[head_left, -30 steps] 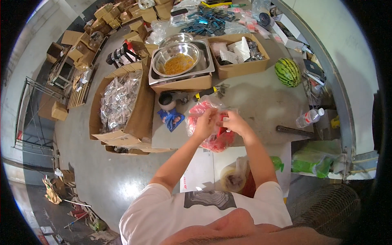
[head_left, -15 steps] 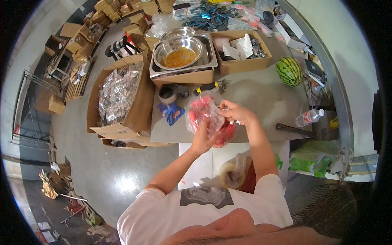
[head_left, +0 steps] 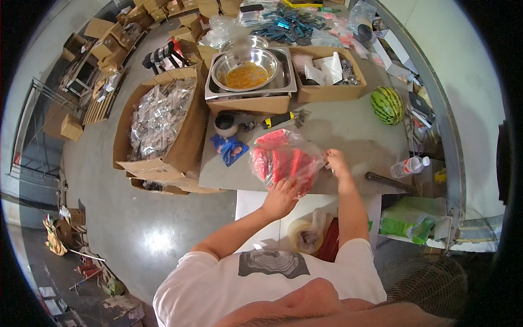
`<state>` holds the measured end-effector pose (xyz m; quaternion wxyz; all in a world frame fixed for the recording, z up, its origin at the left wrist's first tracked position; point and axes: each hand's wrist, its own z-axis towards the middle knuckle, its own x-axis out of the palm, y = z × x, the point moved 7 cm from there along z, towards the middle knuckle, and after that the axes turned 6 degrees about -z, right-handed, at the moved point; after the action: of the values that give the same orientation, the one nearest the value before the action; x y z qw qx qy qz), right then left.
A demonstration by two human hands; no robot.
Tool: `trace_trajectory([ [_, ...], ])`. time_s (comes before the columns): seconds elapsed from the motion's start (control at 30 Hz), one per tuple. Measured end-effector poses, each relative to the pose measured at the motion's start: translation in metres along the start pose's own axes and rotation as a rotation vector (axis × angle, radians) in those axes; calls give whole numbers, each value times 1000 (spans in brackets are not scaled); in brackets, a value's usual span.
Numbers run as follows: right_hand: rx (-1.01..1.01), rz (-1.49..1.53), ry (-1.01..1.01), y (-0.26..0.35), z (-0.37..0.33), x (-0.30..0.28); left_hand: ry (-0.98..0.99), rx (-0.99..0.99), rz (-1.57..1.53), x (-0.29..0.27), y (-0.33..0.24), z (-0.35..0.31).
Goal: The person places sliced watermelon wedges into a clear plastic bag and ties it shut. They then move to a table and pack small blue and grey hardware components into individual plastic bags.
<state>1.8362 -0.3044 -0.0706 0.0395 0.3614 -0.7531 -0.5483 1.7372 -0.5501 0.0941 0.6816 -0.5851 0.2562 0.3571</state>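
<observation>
A clear plastic bag [head_left: 289, 158] with red and pink contents lies near the table's front edge. My left hand [head_left: 280, 197] grips its near side, the fingers over the plastic. At the bag's right end my right hand [head_left: 336, 162] is closed in a pinch on the plastic edge. What exactly the bag holds is too blurred to name. Beyond it lie a yellow-and-black handled tool [head_left: 279, 120] and a blue packet [head_left: 230, 150]. A dark-and-white roll of tape [head_left: 225, 126] stands beside the packet.
A steel bowl [head_left: 218, 76] with yellow rubber-band-like loops sits in a metal tray. Cardboard boxes stand at left [head_left: 185, 131] and at back right [head_left: 332, 95]. A watermelon [head_left: 387, 105], a plastic bottle [head_left: 409, 167] and a dark bar [head_left: 388, 182] are on the right.
The bag has come down flatter onto the table and spread out. My right hand has moved right and slightly nearer with its edge; my left hand has shifted nearer me.
</observation>
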Motion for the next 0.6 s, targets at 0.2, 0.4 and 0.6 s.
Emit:
trace_trajectory([
  [0.2,-238,-470,-125,-5,-21,20,-174,61,106,-23,-16,-28],
  [0.4,-140,115,-29,24,-43,10,-255,-170,-249,8,30,-74],
  [0.6,-116,222,-375,-31,-8,-72,-190,-341,-435,46,55,-100],
])
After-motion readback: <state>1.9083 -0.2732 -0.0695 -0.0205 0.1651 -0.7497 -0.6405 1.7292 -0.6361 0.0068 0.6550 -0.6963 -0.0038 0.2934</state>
